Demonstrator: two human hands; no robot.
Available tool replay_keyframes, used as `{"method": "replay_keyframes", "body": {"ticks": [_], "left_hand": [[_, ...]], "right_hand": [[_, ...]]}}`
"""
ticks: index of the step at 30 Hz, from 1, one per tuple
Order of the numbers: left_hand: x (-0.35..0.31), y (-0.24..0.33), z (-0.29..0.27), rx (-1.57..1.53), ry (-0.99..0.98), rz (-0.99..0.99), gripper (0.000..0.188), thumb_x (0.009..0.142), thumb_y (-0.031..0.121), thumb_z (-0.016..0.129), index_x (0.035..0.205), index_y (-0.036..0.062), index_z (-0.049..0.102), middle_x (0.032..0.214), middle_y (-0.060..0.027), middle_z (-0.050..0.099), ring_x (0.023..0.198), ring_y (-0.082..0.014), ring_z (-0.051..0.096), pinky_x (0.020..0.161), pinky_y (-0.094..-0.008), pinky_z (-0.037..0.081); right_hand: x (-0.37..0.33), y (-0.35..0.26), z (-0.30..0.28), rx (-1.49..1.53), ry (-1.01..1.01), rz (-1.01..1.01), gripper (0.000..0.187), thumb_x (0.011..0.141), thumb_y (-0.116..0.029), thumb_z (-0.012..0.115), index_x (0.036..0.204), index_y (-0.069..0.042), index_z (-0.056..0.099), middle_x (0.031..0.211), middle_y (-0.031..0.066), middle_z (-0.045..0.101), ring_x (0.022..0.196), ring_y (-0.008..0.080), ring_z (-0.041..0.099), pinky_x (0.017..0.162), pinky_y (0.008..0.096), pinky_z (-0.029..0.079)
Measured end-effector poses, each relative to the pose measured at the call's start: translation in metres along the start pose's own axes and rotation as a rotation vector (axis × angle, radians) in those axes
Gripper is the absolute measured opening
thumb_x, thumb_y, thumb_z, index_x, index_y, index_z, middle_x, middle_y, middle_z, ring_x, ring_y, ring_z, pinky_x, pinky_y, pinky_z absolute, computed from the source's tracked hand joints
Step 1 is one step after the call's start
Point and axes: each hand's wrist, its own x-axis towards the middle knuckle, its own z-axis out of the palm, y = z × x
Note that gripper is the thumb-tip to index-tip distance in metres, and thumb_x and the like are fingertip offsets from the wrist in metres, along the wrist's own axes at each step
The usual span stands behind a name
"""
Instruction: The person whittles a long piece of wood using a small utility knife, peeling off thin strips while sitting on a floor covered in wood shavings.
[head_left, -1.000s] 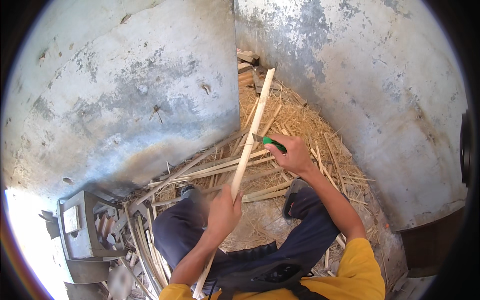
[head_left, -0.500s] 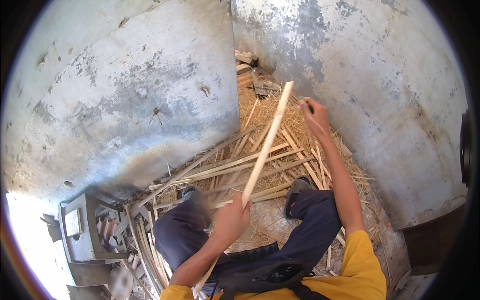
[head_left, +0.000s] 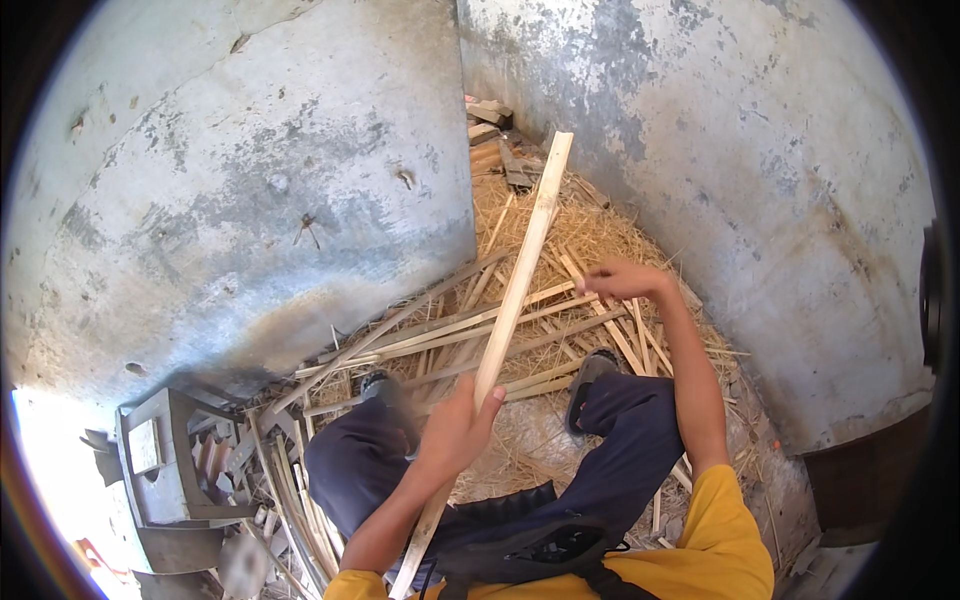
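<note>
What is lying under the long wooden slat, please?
Under the slat, held by the left hand, lie thinner sticks on straw. The ground beneath is covered.

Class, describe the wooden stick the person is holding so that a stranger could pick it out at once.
Look where the two grey walls meet above a straw-covered floor. The long pale stick rises from the left hand toward that corner; unlike the scattered sticks lying flat, it is lifted and gripped.
</note>
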Motion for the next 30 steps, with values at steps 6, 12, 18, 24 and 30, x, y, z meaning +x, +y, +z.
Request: {"method": "replay_keyframes", "body": {"ticks": [6,12,18,24,30], "left_hand": [[0.003,-0.004,-0.003,-0.017,0.078,0.115,0.042,0.106,0.038,0.067,0.096,-0.0004,0.055,0.069,-0.0210,0.063,0.065,-0.0410,0.068,0.062,-0.0472,0.049],[0.005,-0.011,0.001,0.010,0.040,0.178,0.041,0.104,0.041,0.069,0.101,0.0006,0.061,0.071,-0.0209,0.065,0.068,-0.0404,0.070,0.064,-0.0480,0.051],[0.005,-0.014,0.004,0.049,0.021,0.168,0.041,0.104,0.042,0.068,0.106,0.0009,0.066,0.065,-0.0174,0.063,0.063,-0.0365,0.070,0.063,-0.0447,0.052],[0.006,-0.007,0.003,0.079,0.004,0.153,0.041,0.104,0.042,0.068,0.110,0.0014,0.068,0.063,-0.0156,0.063,0.059,-0.0339,0.067,0.060,-0.0431,0.050],[0.008,-0.011,0.006,0.016,0.037,0.144,0.035,0.105,0.035,0.068,0.103,0.0007,0.063,0.061,-0.0136,0.062,0.054,-0.0297,0.066,0.056,-0.0405,0.050]], "right_hand": [[-0.026,-0.076,0.021,0.739,0.577,-0.256,0.046,0.108,-0.042,0.063,0.130,-0.002,0.070,0.079,-0.0004,0.068,0.065,0.0077,0.051,0.062,0.0289,0.044],[-0.029,-0.101,0.043,0.808,0.564,-0.393,0.041,0.103,-0.022,0.073,0.138,-0.002,0.066,0.096,0.0068,0.079,0.077,0.0074,0.060,0.080,0.0279,0.043],[-0.026,-0.102,0.046,0.842,0.539,-0.341,0.044,0.098,-0.014,0.079,0.138,-0.001,0.065,0.099,0.0078,0.079,0.098,0.0132,0.072,0.095,0.0334,0.052],[-0.026,-0.104,0.053,0.809,0.555,-0.389,0.046,0.093,-0.015,0.084,0.133,-0.001,0.066,0.100,0.0081,0.078,0.097,0.0138,0.071,0.093,0.0335,0.053],[-0.018,-0.102,0.057,0.760,0.551,-0.452,0.043,0.095,-0.016,0.082,0.131,-0.001,0.065,0.100,0.0078,0.076,0.095,0.0139,0.071,0.092,0.0336,0.053]]}}
